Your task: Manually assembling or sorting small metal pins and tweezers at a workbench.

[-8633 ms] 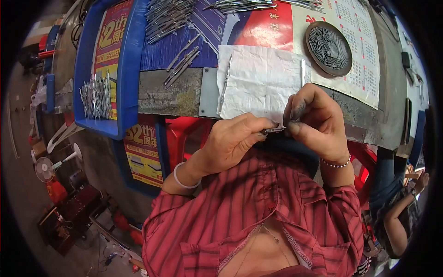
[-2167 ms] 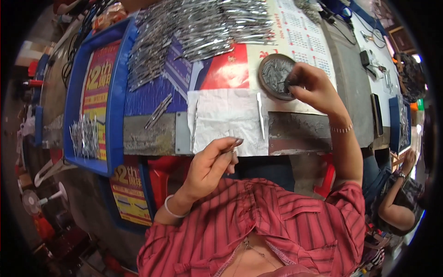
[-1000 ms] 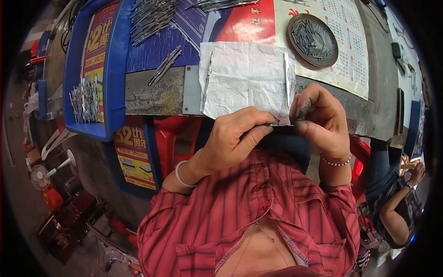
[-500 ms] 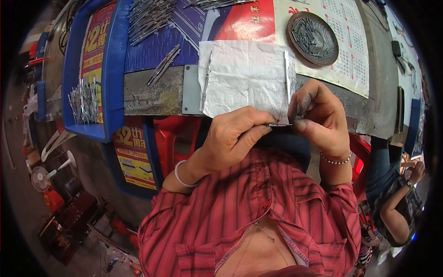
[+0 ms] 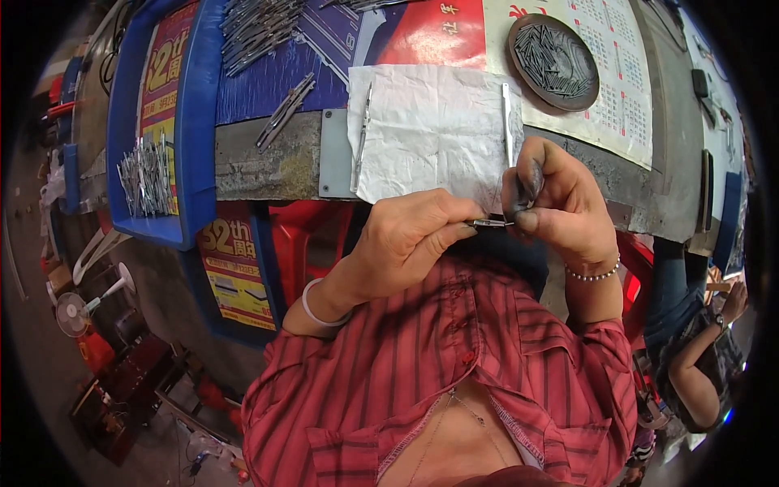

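My left hand (image 5: 414,234) is closed around a slim silver metal piece (image 5: 488,222), whose end sticks out past the thumb and forefinger. At that end, the darkened thumb and fingertips of my right hand (image 5: 564,203) are pinched together; whatever they hold is too small to make out. Both hands are at the near edge of the bench, just below a crumpled white sheet (image 5: 434,130). A thin metal rod (image 5: 364,134) lies along the sheet's left side. Along its right side lies a flat silver strip (image 5: 507,122), its lower end reaching toward my right hand.
A round brown dish (image 5: 588,91) of short grey pins stands at the far right. Slim metal pieces (image 5: 260,36) are heaped at the far left, with a small bunch (image 5: 286,111) nearer. A blue tray (image 5: 197,122) at left holds more pieces (image 5: 147,178). Another person's arm (image 5: 696,365) shows at right.
My right thumb and fingertips have shifted slightly at the end of the metal piece. The left hand keeps its hold, and a little more of the piece shows. The view has moved slightly.
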`<state>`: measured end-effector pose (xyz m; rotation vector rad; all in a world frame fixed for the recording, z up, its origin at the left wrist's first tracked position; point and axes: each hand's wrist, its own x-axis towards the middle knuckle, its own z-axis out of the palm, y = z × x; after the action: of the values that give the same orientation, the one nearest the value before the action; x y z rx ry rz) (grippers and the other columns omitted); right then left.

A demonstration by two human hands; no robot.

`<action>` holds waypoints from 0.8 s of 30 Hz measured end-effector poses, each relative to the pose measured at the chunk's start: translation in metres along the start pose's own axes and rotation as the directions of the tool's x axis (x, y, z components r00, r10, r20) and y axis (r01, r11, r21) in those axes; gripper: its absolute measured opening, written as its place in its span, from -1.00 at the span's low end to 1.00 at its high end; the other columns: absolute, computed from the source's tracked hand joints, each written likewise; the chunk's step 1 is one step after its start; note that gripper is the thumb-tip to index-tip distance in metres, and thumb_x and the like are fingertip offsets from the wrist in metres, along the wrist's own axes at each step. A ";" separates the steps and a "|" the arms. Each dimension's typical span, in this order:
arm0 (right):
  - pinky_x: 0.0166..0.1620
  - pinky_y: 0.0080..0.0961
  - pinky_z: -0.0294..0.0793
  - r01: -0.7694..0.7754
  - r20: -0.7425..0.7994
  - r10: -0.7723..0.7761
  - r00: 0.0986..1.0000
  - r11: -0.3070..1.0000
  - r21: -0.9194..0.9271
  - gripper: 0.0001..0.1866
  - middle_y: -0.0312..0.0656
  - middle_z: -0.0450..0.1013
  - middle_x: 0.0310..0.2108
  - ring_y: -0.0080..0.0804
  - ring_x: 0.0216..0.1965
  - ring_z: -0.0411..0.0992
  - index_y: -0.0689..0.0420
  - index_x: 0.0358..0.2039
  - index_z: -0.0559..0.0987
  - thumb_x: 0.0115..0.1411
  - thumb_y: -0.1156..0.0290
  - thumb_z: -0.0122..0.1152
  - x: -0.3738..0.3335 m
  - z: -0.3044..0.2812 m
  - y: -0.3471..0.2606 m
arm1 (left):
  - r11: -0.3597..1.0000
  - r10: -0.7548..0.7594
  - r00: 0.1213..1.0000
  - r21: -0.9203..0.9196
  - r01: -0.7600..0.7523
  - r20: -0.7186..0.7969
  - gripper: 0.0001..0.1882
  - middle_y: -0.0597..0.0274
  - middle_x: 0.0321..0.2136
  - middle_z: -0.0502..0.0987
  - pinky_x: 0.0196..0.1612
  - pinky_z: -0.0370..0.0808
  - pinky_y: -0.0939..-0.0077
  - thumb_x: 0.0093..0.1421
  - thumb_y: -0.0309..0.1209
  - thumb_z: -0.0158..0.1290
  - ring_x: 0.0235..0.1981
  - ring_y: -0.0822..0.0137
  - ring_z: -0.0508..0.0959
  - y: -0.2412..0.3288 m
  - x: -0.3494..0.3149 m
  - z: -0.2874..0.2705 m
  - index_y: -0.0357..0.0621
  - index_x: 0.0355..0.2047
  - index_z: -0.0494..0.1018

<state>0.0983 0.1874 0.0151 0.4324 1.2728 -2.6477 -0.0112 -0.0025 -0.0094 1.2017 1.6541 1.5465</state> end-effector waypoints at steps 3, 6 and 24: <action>-0.37 -0.77 0.25 0.007 -0.001 -0.007 1.000 0.999 -0.034 -0.73 -0.37 0.29 -0.44 -0.72 -0.42 0.25 0.16 -0.31 0.30 -0.01 0.61 0.16 0.001 0.001 0.000 | 1.000 0.000 1.000 0.015 0.000 0.004 -0.88 0.10 -0.52 0.47 -0.44 0.44 0.44 0.10 -0.62 0.07 -0.52 0.16 0.51 -0.001 0.000 -0.001 -0.29 -0.31 0.46; -0.35 -0.77 0.23 0.013 0.004 -0.013 1.000 0.997 -0.080 -0.75 -0.37 0.26 -0.44 -0.71 -0.40 0.23 0.16 -0.32 0.29 -0.01 0.63 0.12 -0.001 0.001 0.001 | 0.991 0.056 0.998 0.122 -0.056 0.007 -0.83 0.11 -0.53 0.47 -0.45 0.44 0.39 0.04 -0.62 0.10 -0.52 0.13 0.51 -0.003 -0.002 -0.001 -0.26 -0.31 0.45; -0.42 -0.70 0.19 0.041 -0.057 -0.083 0.995 0.854 -0.519 -0.72 -0.25 0.26 -0.49 -0.59 -0.47 0.21 0.13 -0.44 0.18 0.00 0.69 0.09 -0.019 0.015 0.012 | 0.927 0.177 0.984 0.336 -0.169 0.006 -0.75 0.15 -0.52 0.49 -0.49 0.42 0.39 -0.04 -0.59 0.12 -0.53 0.19 0.51 -0.007 -0.019 0.007 -0.23 -0.28 0.47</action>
<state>0.1171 0.1688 0.0212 0.4110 1.9702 -2.2094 0.0017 -0.0160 -0.0201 1.5464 1.9279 1.4203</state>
